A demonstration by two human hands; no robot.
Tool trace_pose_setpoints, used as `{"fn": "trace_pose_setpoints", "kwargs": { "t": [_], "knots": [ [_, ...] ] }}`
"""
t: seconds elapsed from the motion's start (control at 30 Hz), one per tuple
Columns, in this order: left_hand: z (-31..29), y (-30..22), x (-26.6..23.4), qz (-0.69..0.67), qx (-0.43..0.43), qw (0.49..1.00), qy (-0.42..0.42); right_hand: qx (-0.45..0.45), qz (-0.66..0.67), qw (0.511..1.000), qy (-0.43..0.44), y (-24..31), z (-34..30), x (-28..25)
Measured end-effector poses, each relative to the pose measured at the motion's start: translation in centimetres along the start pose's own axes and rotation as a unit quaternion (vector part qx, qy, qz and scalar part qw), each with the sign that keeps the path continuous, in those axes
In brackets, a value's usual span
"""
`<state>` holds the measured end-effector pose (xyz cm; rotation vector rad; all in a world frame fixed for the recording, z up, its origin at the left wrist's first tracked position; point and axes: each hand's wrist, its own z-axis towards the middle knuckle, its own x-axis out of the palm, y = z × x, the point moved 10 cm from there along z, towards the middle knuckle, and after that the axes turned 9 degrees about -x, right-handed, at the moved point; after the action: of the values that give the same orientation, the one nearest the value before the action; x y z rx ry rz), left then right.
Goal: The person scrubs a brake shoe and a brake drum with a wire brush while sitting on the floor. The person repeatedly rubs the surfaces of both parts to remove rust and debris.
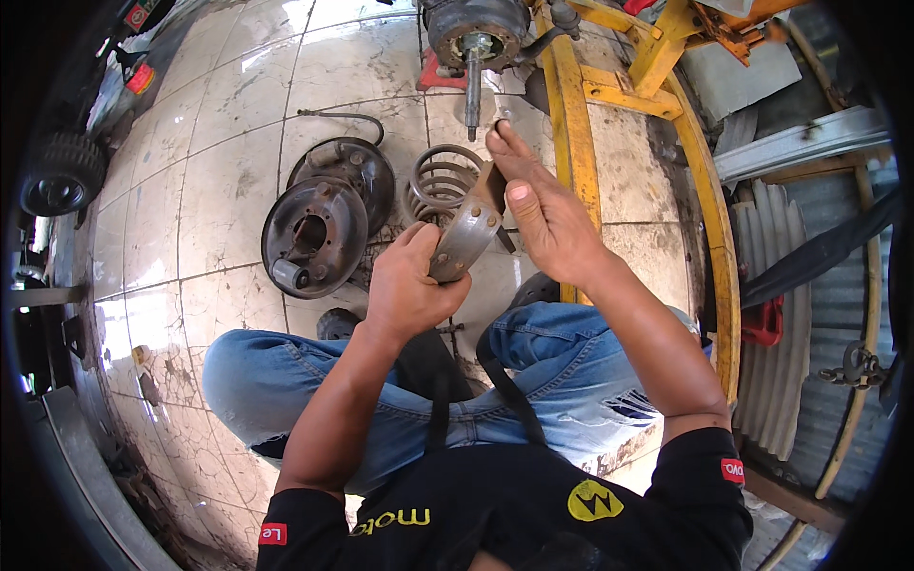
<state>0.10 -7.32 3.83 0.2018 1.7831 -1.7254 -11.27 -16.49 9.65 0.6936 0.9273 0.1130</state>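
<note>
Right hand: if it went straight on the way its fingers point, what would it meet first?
Probably the metal shaft below the round hub, just beyond the fingertips of the right hand; depth is unclear, so it might pass above or below.

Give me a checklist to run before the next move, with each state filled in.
1. Left hand grips the curved metal part: ok, fingers and thumb close on its near end.
2. Right hand grips the far end: cannot tell, the contact is partly hidden.
3. Part clear of the coil spring: cannot tell, they overlap in this view.
4. Round plates out of the hands: ok, both lie on the floor, left of the hands.
5. Shaft tip uncovered: ok, nothing is fitted over it.
</note>
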Motion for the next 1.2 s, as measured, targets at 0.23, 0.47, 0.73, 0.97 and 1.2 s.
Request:
{"fn": "trace_pose_setpoints", "kwargs": {
  "t": [0.23,0.47,0.73,0.97,1.2],
  "knots": [
    [-0.1,-0.1,-0.1,0.029,0.005,1.000,0.000,-0.021,-0.096,0.995,0.032,-0.1,0.4,0.4],
    [-0.1,-0.1,-0.4,-0.020,-0.031,0.999,0.026,-0.008,-0.082,0.996,0.039,-0.7,0.1,1.4],
    [-0.1,1.0,-0.4,-0.049,-0.094,0.993,0.058,-0.048,-0.163,0.980,0.107,0.4,0.0,2.7],
    [-0.1,1.6,-0.2,-0.039,-0.122,0.988,0.086,-0.047,-0.144,0.981,0.120,0.0,-0.4,3.0],
    [-0.1,1.4,-0.2,-0.034,-0.136,0.985,0.099,-0.053,-0.129,0.980,0.139,-0.1,-0.6,3.3]
  ]
}}
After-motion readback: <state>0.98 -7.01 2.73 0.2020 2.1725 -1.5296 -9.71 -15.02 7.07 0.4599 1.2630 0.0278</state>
